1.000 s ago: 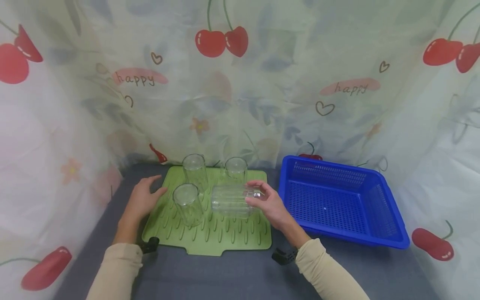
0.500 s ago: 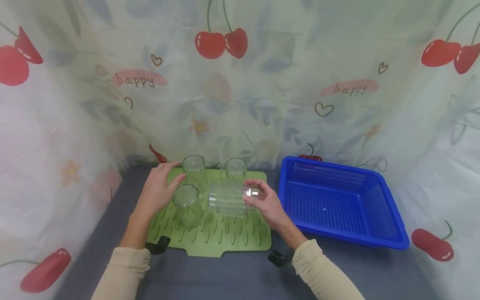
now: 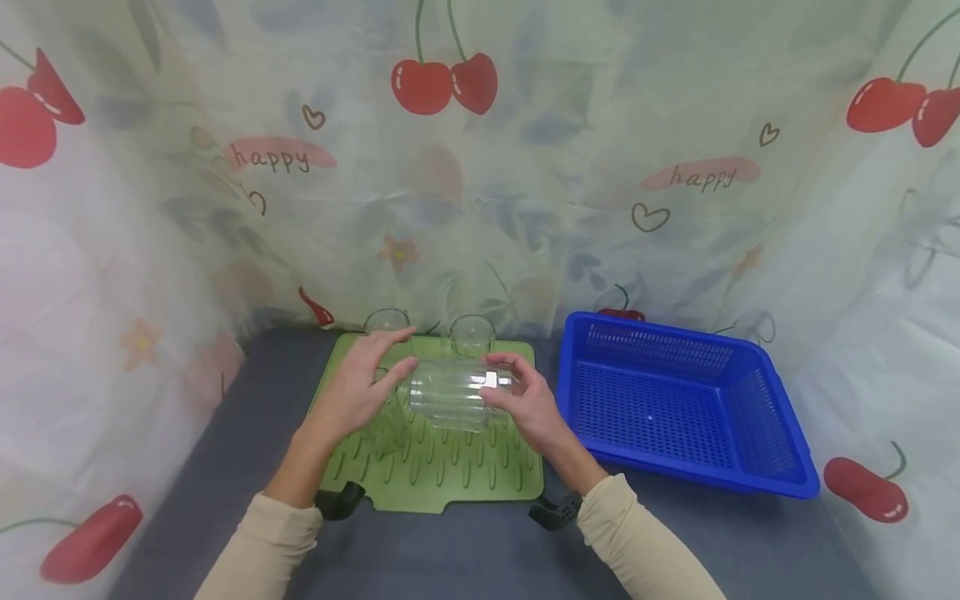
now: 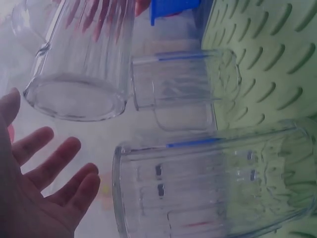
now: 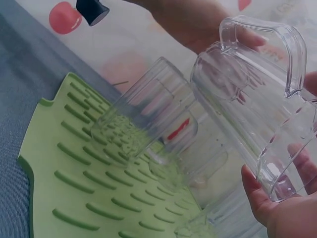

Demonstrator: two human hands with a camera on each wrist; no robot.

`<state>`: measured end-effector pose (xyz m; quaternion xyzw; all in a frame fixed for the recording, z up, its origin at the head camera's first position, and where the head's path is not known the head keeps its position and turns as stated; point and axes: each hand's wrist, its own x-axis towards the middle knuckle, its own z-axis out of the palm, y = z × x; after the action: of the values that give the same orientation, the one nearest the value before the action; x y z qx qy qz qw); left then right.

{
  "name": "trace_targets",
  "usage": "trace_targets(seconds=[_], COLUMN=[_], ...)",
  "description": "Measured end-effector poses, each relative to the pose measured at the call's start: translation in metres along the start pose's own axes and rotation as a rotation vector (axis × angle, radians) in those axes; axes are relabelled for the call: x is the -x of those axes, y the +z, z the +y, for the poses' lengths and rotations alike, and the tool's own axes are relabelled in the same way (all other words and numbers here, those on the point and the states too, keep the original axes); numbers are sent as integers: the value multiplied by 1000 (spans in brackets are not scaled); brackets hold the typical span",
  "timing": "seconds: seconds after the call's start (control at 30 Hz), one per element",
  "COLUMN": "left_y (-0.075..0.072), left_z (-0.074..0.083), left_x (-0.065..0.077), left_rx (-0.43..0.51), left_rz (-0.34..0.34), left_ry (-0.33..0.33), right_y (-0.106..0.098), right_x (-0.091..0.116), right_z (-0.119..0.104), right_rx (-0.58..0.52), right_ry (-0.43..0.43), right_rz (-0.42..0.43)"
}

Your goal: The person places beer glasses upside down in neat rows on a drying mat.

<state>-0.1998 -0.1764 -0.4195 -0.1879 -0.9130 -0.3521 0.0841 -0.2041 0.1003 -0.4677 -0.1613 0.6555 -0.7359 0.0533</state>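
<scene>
My right hand [image 3: 534, 408] grips one end of a clear glass mug [image 3: 448, 395], which lies sideways in the air over a green drying mat [image 3: 442, 487]. In the right wrist view the mug's handle [image 5: 295, 54] faces up, and thumb and fingers pinch its rim end. My left hand [image 3: 354, 392] is near the other end, fingers spread and holding nothing. The left wrist view shows those fingers [image 4: 62, 158] just short of the mug's round base. Three more glass mugs stand on the mat: a front-left mug [image 3: 387, 435], a back-left mug [image 3: 386, 317] and a back-right mug [image 3: 472, 332]. My left hand partly hides two.
A blue plastic basket [image 3: 789, 417] with perforated walls stands right of the mat, close to my right hand. Dark grey cloth [image 3: 450, 550] covers the table. A curtain [image 3: 525, 250] printed with cherries hangs behind and at both sides. Black wrist mounts [image 3: 341, 501] stick out below the hands.
My left hand has moved right and across the standing mugs, toward the held mug. The right hand has shifted slightly left with the mug, whose free end has come up a little.
</scene>
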Motion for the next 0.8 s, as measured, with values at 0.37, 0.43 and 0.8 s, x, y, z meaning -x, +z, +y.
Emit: trace_targets(seconds=[0.37, 0.43, 0.8], left_y=[9, 10, 13], left_z=[7, 5, 10], left_x=[1, 2, 0], left_rx=[172, 179, 214], left_rz=[-75, -79, -97], left_ry=[5, 9, -15], right_y=[5, 5, 6], right_x=[0, 0, 0], right_z=[-3, -3, -5], right_rx=[-90, -129, -180], right_ry=[-18, -15, -2], right_rz=[-7, -9, -13])
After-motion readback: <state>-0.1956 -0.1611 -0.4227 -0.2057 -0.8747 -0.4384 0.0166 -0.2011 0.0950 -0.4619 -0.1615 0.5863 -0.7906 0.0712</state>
